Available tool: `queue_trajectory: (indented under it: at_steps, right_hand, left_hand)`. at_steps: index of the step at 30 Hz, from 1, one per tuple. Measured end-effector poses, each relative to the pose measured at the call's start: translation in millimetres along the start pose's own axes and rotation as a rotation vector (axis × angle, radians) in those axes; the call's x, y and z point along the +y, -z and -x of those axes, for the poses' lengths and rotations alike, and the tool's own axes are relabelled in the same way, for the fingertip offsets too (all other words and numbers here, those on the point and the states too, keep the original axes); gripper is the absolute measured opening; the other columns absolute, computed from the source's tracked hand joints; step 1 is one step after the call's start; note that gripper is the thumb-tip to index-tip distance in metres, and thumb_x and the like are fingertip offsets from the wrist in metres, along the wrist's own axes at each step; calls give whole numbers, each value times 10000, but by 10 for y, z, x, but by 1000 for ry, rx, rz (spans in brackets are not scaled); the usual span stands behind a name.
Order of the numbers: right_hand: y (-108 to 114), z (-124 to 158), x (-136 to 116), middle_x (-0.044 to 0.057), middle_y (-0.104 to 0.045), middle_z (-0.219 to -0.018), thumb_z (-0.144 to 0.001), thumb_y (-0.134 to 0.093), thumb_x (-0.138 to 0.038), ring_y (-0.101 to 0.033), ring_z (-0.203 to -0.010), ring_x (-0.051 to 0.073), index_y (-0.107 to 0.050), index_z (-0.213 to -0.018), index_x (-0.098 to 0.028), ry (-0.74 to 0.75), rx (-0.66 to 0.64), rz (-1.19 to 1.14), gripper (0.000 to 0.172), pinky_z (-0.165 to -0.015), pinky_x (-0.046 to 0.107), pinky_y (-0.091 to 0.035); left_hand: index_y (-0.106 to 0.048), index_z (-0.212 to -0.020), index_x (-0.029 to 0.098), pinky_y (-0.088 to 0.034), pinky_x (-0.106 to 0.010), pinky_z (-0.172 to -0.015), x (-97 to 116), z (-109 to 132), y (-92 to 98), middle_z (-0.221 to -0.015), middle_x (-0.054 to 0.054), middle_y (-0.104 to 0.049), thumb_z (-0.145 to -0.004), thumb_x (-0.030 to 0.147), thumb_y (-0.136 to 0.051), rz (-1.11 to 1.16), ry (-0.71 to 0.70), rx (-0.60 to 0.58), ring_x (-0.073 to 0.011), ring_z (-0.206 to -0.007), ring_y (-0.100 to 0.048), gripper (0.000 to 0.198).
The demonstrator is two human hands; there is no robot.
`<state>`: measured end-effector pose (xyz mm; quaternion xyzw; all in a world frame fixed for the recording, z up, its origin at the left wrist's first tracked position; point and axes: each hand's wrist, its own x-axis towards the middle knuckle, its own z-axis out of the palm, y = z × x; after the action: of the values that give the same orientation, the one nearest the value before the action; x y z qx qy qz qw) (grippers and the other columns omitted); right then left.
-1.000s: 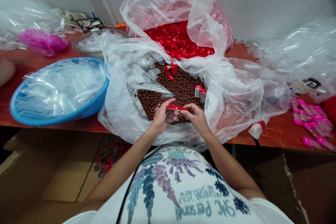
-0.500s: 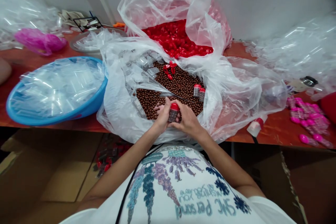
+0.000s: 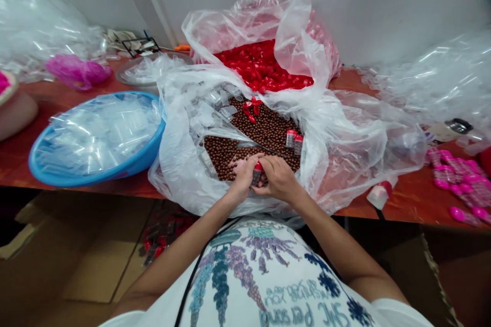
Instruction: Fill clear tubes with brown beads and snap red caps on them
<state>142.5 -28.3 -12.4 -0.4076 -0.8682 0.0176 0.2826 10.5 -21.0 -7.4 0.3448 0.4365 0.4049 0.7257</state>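
My left hand point(image 3: 243, 180) is closed around a small clear bottle point(image 3: 256, 179) with a red cap and dark contents. From the other side my right hand point(image 3: 281, 180) grips the same bottle, its fingers over the red cap. Both hands are just above a white plastic bag point(image 3: 172, 163) of small brown balls point(image 3: 264, 125). Two more red-capped bottles point(image 3: 291, 138) stand among the balls at the right. Red caps point(image 3: 252, 107) lie on the balls farther back, and clear empty bottles point(image 3: 215, 107) are heaped at the bag's left side.
Behind is a bag of red caps point(image 3: 261, 64). A blue basin point(image 3: 95, 176) of clear plastic pieces stands left, near a pink bag point(image 3: 79, 71). To the right lie pink-capped tubes point(image 3: 458, 171) and a white-and-red object point(image 3: 380, 194). Cardboard boxes point(image 3: 95, 250) are below the table edge.
My right hand's fingers have come over the bottle's red cap, which is now mostly covered. The whole view has shifted slightly, with things appearing lower and farther right.
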Motion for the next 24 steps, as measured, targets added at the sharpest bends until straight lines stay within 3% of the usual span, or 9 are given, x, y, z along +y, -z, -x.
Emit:
queue_trajectory:
  at_steps: [3, 6, 8, 10, 13, 17, 21, 24]
  right_hand:
    - [5, 3, 61, 162, -572, -1098, -727, -597, -472, -510, -1009, 290, -471, -1190, -95, -29, -1, 19, 609, -875, 423, -424]
    - [71, 1, 295, 160, -567, -1127, -739, -602, -486, -509, -1040, 294, -463, -1218, -115, -158, 22, 77, 621, -892, 425, -414]
    - [138, 3, 548, 177, -557, -1144, -756, -598, -486, -504, -1053, 307, -446, -1246, -109, -284, 71, 158, 636, -887, 432, -414]
    - [199, 13, 816, 211, -526, -1189, -758, -608, -507, -484, -1076, 332, -391, -1307, -88, -399, 122, 253, 723, -887, 455, -410]
    - [237, 46, 1101, 263, -482, -1229, -799, -584, -478, -453, -1110, 352, -319, -1356, -47, -498, 168, 343, 752, -895, 484, -404]
    - [172, 101, 1163, 249, -450, -1271, -862, -515, -327, -425, -1149, 329, -341, -1362, -77, -516, 175, 357, 585, -918, 474, -407]
    - [101, 163, 1112, 213, -437, -1302, -863, -451, -177, -418, -1170, 305, -430, -1320, -124, -518, 135, 355, 461, -951, 472, -394]
    - [103, 189, 1100, 214, -421, -1322, -849, -455, -157, -411, -1183, 308, -446, -1309, -119, -532, 120, 346, 461, -958, 482, -389]
  left_hand:
    - [-535, -1181, 171, -422, -242, -489, 59, -74, 60, -632, -4, -564, -874, 458, -373, -228, -43, -58, -135, -528, -519, 451]
    - [-594, -1069, 154, -465, -283, -694, 330, -296, 187, -825, -58, -626, -896, 470, -349, -605, -245, -58, -166, -743, -576, 436]
    - [-598, -1068, 155, -436, -308, -834, 592, -532, 307, -967, -79, -622, -908, 416, -361, -853, -466, 76, -183, -893, -565, 387]
    - [-597, -1104, 136, -365, -341, -954, 844, -812, 442, -1099, -115, -588, -891, 318, -419, -1094, -642, 337, -215, -1040, -516, 332]
    - [-623, -1092, 114, -330, -382, -981, 1088, -1208, 627, -1128, -153, -578, -862, 212, -440, -1365, -619, 526, -261, -1077, -487, 310]
    - [-649, -1074, 137, -377, -409, -900, 1160, -1468, 769, -1030, -154, -609, -828, 221, -494, -1526, -479, 528, -305, -1039, -491, 303]
    - [-616, -1152, 162, -376, -392, -908, 1120, -1377, 792, -1031, -126, -599, -777, 177, -550, -1516, -559, 493, -277, -1007, -497, 381]
    - [-563, -1244, 183, -406, -347, -868, 990, -1180, 774, -965, -91, -590, -788, 180, -536, -1446, -591, 386, -228, -903, -529, 457]
